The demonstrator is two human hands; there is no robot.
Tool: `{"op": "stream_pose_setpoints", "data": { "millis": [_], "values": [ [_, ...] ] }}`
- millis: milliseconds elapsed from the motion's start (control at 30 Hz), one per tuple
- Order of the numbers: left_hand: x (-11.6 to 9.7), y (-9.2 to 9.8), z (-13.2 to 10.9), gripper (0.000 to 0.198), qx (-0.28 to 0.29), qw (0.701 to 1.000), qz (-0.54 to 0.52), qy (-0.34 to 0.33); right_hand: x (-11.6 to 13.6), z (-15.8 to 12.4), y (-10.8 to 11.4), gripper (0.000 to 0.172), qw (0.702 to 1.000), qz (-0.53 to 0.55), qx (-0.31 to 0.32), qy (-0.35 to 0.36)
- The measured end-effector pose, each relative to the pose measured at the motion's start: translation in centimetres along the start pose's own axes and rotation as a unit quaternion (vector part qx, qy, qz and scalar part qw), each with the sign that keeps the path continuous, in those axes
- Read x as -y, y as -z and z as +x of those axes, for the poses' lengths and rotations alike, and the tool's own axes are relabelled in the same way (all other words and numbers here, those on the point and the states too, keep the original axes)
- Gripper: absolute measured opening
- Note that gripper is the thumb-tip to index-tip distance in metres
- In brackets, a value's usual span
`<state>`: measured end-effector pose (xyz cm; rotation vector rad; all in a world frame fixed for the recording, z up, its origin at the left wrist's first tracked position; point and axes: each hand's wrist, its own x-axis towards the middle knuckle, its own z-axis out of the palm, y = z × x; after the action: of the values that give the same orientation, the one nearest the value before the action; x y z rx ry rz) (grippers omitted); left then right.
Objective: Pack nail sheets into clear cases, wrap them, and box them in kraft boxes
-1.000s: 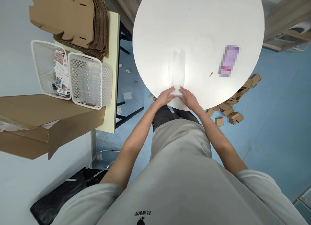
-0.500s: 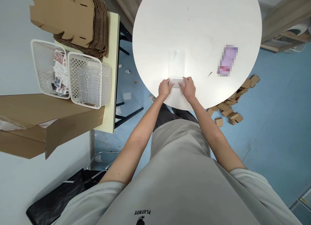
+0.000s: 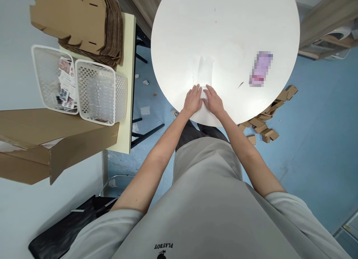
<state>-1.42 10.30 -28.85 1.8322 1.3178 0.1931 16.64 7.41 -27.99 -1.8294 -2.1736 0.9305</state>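
Note:
A long white sheet (image 3: 205,68), thin and soft-looking, lies flat on the round white table and runs away from me. At its near end is a small white wrapped bundle (image 3: 204,94), mostly covered by my hands. My left hand (image 3: 192,101) rests over the bundle's left side, fingers stretched forward and thumb inward. From the right, my right hand (image 3: 214,101) lies on it the same way, with its thumb close to the left one. What is inside the wrap cannot be seen.
A blurred purple object (image 3: 261,68) lies on the table's right. On a side table at left stand flattened cardboard boxes (image 3: 69,20), a white basket of clear plastic pieces (image 3: 100,96), a basket of printed cards (image 3: 53,80) and a large carton (image 3: 84,134). Small brown boxes (image 3: 260,126) litter the floor.
Both hands have slid forward and inward over the bundle. Their fingers, earlier curled round its ends, now stretch out flat on top, hiding most of it.

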Motion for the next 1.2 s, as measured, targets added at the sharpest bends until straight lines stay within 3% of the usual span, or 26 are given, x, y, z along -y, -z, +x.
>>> {"op": "stream_pose_setpoints", "data": {
  "millis": [167, 367, 600, 800, 1033, 1200],
  "values": [
    [0.1, 0.7, -3.4, 0.072, 0.060, 0.997, 0.035, -0.035, 0.1, -3.9, -0.1, 0.059, 0.999, -0.008, 0.039, 0.017],
    [-0.2, -0.1, -6.1, 0.073, 0.072, 0.996, 0.052, -0.030, 1.1, -6.8, -0.4, 0.061, 0.998, 0.004, 0.054, 0.013],
    [1.3, 2.0, -4.7, 0.069, 0.131, 0.990, 0.016, -0.043, -0.3, -5.1, 2.0, 0.059, 0.994, 0.005, 0.097, 0.043],
    [1.5, 2.8, -4.2, 0.066, 0.135, 0.990, 0.002, -0.029, -0.6, -4.3, 2.7, 0.063, 0.993, 0.025, 0.111, 0.040],
    [0.4, 4.8, -2.7, 0.059, 0.107, 0.994, 0.002, 0.006, -0.5, -3.7, 3.2, 0.066, 0.997, 0.060, 0.055, -0.006],
    [-0.2, 5.2, -1.3, 0.062, 0.056, 0.998, -0.024, 0.020, -0.2, -2.4, 2.7, 0.080, 0.997, 0.052, -0.002, -0.062]
  ]
}}
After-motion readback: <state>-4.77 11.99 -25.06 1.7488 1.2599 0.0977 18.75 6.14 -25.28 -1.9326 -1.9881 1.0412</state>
